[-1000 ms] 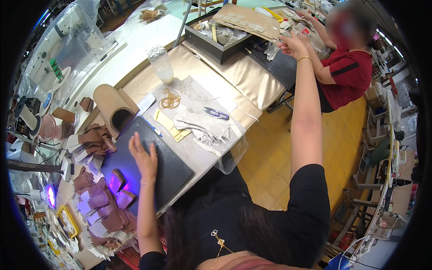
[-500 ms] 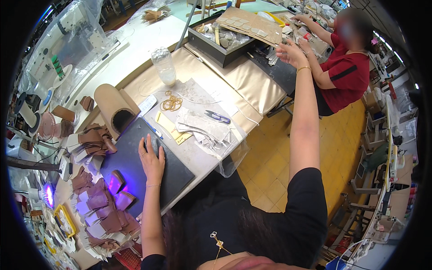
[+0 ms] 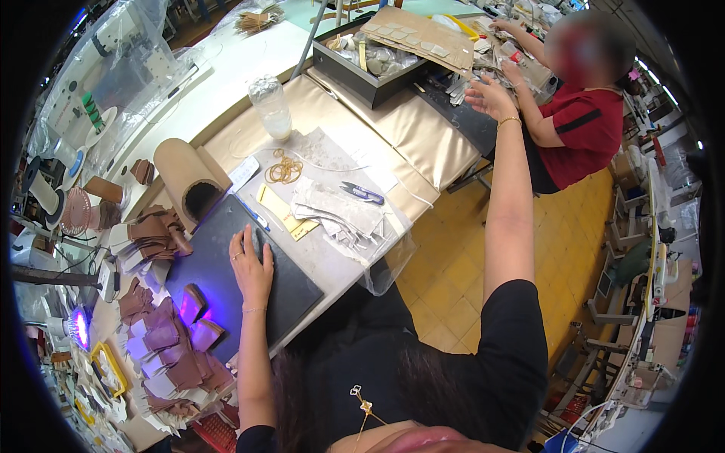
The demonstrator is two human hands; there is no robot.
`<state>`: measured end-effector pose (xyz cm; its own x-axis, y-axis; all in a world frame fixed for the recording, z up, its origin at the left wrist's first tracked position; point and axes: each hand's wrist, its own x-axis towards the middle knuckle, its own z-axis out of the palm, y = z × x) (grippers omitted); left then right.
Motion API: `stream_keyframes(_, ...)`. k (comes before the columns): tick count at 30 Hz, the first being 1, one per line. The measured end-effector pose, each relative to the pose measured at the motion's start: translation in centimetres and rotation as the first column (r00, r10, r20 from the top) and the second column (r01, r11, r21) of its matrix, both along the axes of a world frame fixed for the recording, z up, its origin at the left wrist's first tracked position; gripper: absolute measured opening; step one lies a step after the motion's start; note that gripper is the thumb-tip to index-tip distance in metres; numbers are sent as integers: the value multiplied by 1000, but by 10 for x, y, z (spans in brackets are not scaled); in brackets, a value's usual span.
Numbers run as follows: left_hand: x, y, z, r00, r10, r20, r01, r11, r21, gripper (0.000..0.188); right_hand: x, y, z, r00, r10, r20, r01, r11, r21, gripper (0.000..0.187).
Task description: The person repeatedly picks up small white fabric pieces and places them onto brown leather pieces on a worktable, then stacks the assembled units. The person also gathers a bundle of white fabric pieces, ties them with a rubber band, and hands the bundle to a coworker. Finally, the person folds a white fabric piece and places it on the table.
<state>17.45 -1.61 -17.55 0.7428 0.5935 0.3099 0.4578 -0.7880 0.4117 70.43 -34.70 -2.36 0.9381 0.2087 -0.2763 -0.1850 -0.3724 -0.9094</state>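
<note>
Yellow floor tiles [image 3: 445, 264] lay beside a cream-covered table [image 3: 411, 140]. Print on a yellow card [image 3: 273, 202] was too small to read. One black box [image 3: 393, 90] contained clear plastic bags [image 3: 389, 64]; a brown cardboard sheet [image 3: 430, 47] lay across its side. Contents of the clear bottle [image 3: 272, 109] could not be identified. Left hand [image 3: 253, 260]: palm down on the black board [image 3: 291, 291] at the table's near edge, fingers slightly spread. Right hand [image 3: 491, 100]: outstretched near the cardboard sheet, fingers bent; whether it pinched anything could not be told.
</note>
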Motion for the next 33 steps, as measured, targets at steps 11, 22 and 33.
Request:
stream_keyframes(11, 0, 0, 0, 1000, -9, 0, 9, 1000, 19, 52, 3, -5, -19, 999, 44, -31, -43, 998, 41, 74)
stream_keyframes(22, 0, 0, -2, 1000, -7, -8, 8, 997, 71, 36, -21, -7, -22, 999, -14, -44, 17, 998, 67, 74)
stream_keyframes(33, 1, 0, -1, 1000, -14, -9, 14, 998, 62, 37, -10, -22, -30, 993, -100, -67, 118, 916, 383, 66)
